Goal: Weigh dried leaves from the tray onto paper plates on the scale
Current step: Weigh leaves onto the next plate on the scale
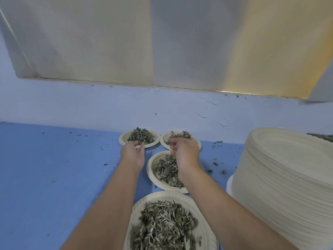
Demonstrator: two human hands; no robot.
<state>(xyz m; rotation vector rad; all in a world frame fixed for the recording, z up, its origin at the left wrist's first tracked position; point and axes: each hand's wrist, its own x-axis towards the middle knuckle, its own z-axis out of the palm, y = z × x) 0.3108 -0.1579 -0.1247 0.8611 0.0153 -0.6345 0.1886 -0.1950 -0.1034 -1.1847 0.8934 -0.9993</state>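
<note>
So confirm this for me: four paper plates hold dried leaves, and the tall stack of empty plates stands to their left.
Not quite. The head view shows the stack of empty plates standing to their right, not their left. Four paper plates holding dried leaves is correct.

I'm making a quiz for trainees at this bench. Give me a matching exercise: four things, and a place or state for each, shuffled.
1. left hand
2. right hand
3. plate stack
4. nearest plate

A. empty, at the right
B. heaped with leaves, bottom of view
C. at the far left plate's near rim
D. over the far right plate

Pairs: 1-C, 2-D, 3-A, 4-B.
</note>
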